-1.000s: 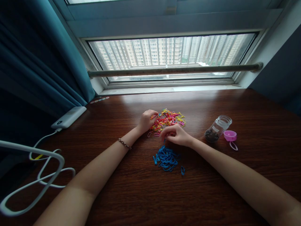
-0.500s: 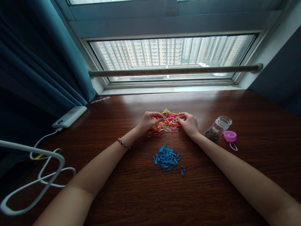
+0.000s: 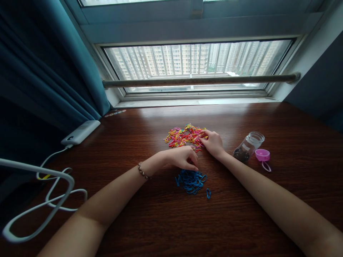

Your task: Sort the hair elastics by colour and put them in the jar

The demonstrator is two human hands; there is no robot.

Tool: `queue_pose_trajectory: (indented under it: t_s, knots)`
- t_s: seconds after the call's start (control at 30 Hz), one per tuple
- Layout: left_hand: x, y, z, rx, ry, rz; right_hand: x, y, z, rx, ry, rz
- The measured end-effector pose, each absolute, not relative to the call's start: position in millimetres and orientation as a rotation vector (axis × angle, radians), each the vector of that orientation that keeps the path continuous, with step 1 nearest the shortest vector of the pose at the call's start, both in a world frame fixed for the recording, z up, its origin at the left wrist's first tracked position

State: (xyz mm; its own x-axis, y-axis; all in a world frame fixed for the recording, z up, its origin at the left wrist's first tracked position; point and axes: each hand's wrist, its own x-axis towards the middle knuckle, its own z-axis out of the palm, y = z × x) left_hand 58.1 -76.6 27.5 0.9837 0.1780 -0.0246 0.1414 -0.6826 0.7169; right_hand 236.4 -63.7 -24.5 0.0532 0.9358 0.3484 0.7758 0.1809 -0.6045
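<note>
White charging cable (image 3: 50, 194) loops at far left, smooth and rubbery, running up to a flat white power bank (image 3: 80, 132) beside the teal curtain (image 3: 40, 64).

Dark wood-grain surface (image 3: 150, 221), glossy, catching window light.

Left hand (image 3: 180, 158) rests palm down, fingers curled, tips pressed at the upper edge of the blue pile (image 3: 191, 180); whether a band is pinched under them cannot be told. Beaded bracelet (image 3: 143, 170) on that wrist.

Blue pile: small thin loops, elastic-looking, tangled, all one colour; one stray blue band (image 3: 208, 193) lies just beside it.

Mixed pile (image 3: 183, 135) sits farther back, near the window: same small loops in red, yellow, pink and orange. It looks larger than the blue pile, so sorting seems only part done, though little blue shows in it.

Right hand (image 3: 213, 142) is at the mixed pile's right edge, fingertips pinched into the bands.

Clear glass jar (image 3: 248, 146) lies tilted, dark contents inside; its pink plastic lid (image 3: 262, 155) off, just beside it.
</note>
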Motion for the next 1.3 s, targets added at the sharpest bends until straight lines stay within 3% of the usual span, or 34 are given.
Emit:
queue_pose_trajectory:
  t_s: [0.47, 0.57, 0.7, 0.77, 0.97, 1.3]
  knots:
    - [55.1, -74.6, 27.2, 2.010, 0.331, 0.022, 236.4, -62.4, -26.3, -1.624, -1.703, 0.328]
    - [52.1, -66.3, 24.4, 2.118, 0.531, 0.307, 236.4, -62.0, -26.2, -1.624, -1.702, 0.336]
    - [37.6, -38.4, 11.9, 2.354, 0.976, 0.975, 236.5, -61.7, -26.7, -1.573, -1.616, 0.345]
    - [27.8, -23.3, 2.4, 2.459, 1.097, 1.088, 236.2, -61.7, -27.1, -1.517, -1.559, 0.378]
    - [12.8, -4.6, -19.8, 2.626, 1.230, 0.967, 235.4, -59.0, -26.8, -1.319, -1.381, 0.525]
    - [15.1, -7.7, -18.0, 2.581, 1.260, 0.780, 235.3, -56.3, -25.6, -1.113, -1.215, 0.801]
